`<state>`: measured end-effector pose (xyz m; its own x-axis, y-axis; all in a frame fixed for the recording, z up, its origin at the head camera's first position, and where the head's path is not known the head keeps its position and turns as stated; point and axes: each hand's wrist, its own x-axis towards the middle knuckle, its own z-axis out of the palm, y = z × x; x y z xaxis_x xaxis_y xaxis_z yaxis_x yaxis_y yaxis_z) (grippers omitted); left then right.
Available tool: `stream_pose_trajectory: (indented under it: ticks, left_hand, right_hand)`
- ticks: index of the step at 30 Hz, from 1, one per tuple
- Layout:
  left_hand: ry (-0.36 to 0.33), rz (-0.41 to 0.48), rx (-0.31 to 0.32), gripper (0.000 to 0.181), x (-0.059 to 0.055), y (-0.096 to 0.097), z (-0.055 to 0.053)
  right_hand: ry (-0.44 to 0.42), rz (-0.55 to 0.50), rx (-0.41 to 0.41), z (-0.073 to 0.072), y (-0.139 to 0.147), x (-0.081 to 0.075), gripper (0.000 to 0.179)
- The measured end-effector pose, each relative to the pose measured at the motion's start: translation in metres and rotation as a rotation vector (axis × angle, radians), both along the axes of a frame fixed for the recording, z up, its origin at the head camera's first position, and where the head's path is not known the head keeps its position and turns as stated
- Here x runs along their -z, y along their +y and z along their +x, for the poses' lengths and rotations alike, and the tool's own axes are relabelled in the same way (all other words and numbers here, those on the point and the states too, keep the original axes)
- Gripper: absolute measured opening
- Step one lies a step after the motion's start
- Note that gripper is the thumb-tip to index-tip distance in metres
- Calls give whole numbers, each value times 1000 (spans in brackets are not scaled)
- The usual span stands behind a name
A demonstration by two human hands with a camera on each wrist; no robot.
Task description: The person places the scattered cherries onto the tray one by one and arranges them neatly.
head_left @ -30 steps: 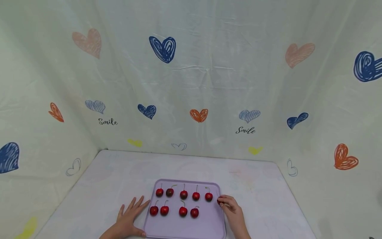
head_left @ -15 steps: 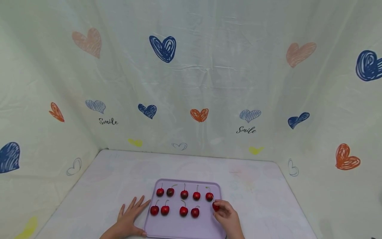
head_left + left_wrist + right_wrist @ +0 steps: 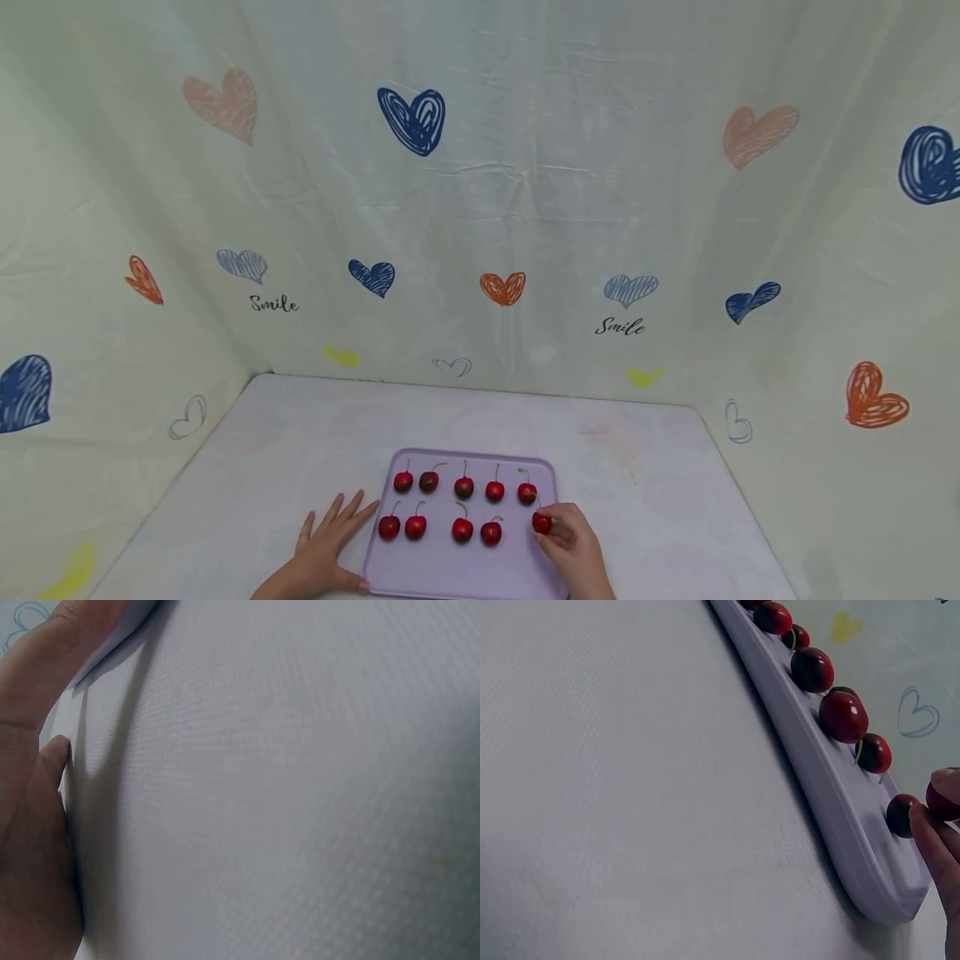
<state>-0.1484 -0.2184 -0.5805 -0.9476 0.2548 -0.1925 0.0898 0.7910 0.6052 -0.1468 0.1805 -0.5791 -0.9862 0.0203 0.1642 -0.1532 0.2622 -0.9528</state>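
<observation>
My right hand (image 3: 573, 546) pinches a dark red cherry (image 3: 542, 522) between thumb and fingers, over the right side of a lilac tray (image 3: 450, 575). In the right wrist view the held cherry (image 3: 943, 802) shows at the right edge, close to another cherry (image 3: 902, 815) on the tray. With fingers spread, my left hand (image 3: 322, 550) lies at the tray's left side, its thumb at the lower left corner. Several stemmed cherries lie in two rows: a back row with a cherry (image 3: 464, 487) at its middle, and a front row ending in a cherry (image 3: 491, 533).
The tray stands on a white-covered table (image 3: 300, 433). Behind and beside the table hangs a pale curtain (image 3: 525, 208) printed with hearts and the word Smile. The tray's raised rim (image 3: 802, 757) shows in the right wrist view.
My right hand has carried its cherry from the tray's right rim inward and slightly toward me, to the right end of the front row. The left hand stays in place.
</observation>
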Motion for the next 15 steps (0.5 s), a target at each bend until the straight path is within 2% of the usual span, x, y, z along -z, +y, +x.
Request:
stream_pose_trajectory:
  ticks: [3, 7, 9, 12, 15]
  left_hand:
    - [2, 2, 1, 114, 0, 0, 0]
    - [-1, -2, -2, 114, 0, 0, -1]
    - [-10, -9, -8, 114, 1, 0, -1]
    - [-26, -10, -21, 115, 1, 1, -2]
    - [-35, -8, -29, 114, 1, 2, -2]
  right_hand:
    - [47, 152, 29, 0, 2, 0, 31]
    - [17, 410, 70, 2, 3, -2, 29]
    - [7, 504, 76, 3, 2, -3, 28]
    - [25, 586, 79, 3, 1, -1, 28]
    - [60, 611, 91, 2, 1, 3, 27]
